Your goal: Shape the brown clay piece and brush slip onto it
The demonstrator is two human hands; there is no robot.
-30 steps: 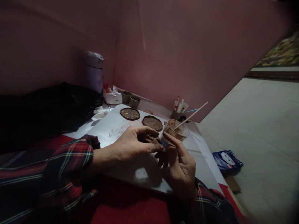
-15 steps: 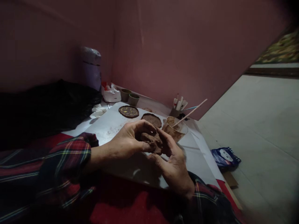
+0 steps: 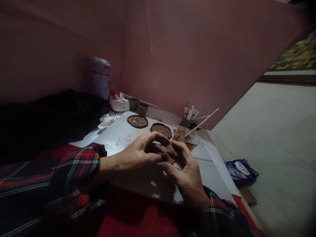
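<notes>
Between my two hands I hold a lump of brown clay [image 3: 167, 152], rough and uneven on its surface. My left hand [image 3: 140, 149] curves round its left side, thumb below and fingers over the top. From the right, my right hand [image 3: 188, 168] grips it with thumb and fingers. Just beyond lies a round brown clay disc [image 3: 161, 130] with a raised rim. Farther left is a similar dark disc [image 3: 137, 121] dotted with yellow. Close behind my right hand stands a clear cup [image 3: 192, 141] smeared with brown, a pale stick [image 3: 202, 122] leaning in it.
White paper [image 3: 118, 140] covers the table. Two small dark cups [image 3: 142, 108], a white packet [image 3: 120, 103] and a crumpled tissue [image 3: 106, 120] sit at the back left. A holder of markers [image 3: 189, 115] stands by the pink wall. A black bag [image 3: 74, 112] lies left; a blue packet [image 3: 240, 171] is at right.
The clay lump has turned and changed shape slightly between my hands, and both hands have shifted a little. The whole view has moved slightly, so the scene sits lower and farther right.
</notes>
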